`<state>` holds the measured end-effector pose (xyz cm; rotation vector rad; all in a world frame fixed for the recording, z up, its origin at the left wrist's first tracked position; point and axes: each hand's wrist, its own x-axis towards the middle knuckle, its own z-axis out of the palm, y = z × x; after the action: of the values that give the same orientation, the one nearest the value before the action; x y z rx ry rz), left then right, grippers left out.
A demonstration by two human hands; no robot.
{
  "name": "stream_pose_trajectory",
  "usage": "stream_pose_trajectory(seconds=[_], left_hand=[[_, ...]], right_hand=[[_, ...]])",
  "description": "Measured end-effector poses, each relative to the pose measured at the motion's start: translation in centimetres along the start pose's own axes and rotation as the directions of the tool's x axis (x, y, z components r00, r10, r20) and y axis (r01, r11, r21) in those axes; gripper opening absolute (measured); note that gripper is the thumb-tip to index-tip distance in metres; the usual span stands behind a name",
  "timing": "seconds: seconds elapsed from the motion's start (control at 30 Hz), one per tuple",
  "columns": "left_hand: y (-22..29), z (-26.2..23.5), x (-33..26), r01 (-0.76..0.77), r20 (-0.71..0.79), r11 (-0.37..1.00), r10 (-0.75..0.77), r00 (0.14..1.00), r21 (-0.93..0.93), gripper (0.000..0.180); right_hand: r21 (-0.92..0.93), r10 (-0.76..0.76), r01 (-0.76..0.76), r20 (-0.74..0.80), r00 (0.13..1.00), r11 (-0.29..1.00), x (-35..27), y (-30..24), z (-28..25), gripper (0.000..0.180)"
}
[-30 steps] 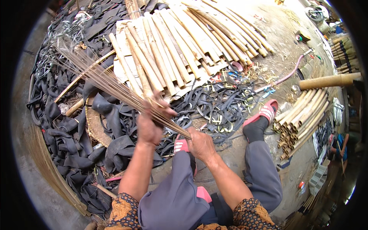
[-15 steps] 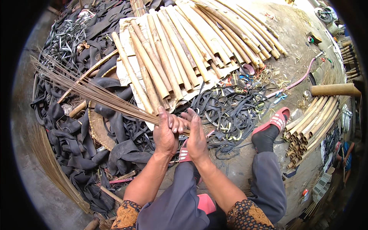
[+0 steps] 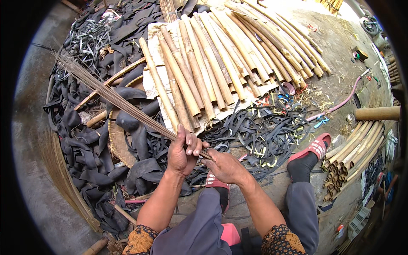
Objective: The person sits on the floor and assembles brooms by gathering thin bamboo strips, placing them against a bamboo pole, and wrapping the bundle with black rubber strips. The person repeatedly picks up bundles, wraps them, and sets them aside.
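Stick bundle (image 3: 134, 109): near end gripped again, loose ends gathered closer

On my feed, far left, a sheaf of thin stalks (image 3: 68, 178) lies on the floor. Next comes a heap of dark rubber strips (image 3: 76, 153), with a woven tray (image 3: 118, 142) partly buried in it. The bundle slants over that heap, tips to the upper left, fanning less than half a second ago. I see the left hand (image 3: 180, 156) curled around it, and the right hand (image 3: 227, 166), open-palmed a moment ago, now folded over its near end. I judge the sticks better controlled for it. Beyond the hands, bamboo poles (image 3: 214, 68) lie partly on a pale sheet (image 3: 149, 87); farther right are tangled black strips (image 3: 259, 134) and stacked bamboo tubes (image 3: 350, 157). To me, the rubber heap is the likeliest snag for the tips.
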<state>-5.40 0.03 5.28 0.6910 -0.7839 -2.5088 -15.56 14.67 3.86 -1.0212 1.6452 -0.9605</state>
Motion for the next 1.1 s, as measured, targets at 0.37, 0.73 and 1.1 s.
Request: stream_pose_trajectory(seconds=[0.37, 0.73, 1.1], left_hand=[[-0.6, 1.7, 0.4, -0.068, -0.264, 0.994, 0.043, 0.964, -0.087, 0.058], [-2.5, 0.2, -0.5, 0.027, -0.411, 0.890, 0.183, 0.893, 0.454, 0.049], [-2.7, -1.5, -0.6, 0.077, -0.208, 0.731, 0.091, 0.974, 0.678, 0.063]], right_hand=[[0.956, 0.453, 0.256, -0.295, 0.842, 0.147, 2.9, -0.3, 4.8, 0.077], [-0.292, -0.136, 0.034, -0.337, 0.931, 0.956, 1.4, -0.8, 3.8, 0.048], [-0.110, 0.021, -0.054, -0.282, 0.959, 0.992, 2.3, 1.2, 4.3, 0.023]])
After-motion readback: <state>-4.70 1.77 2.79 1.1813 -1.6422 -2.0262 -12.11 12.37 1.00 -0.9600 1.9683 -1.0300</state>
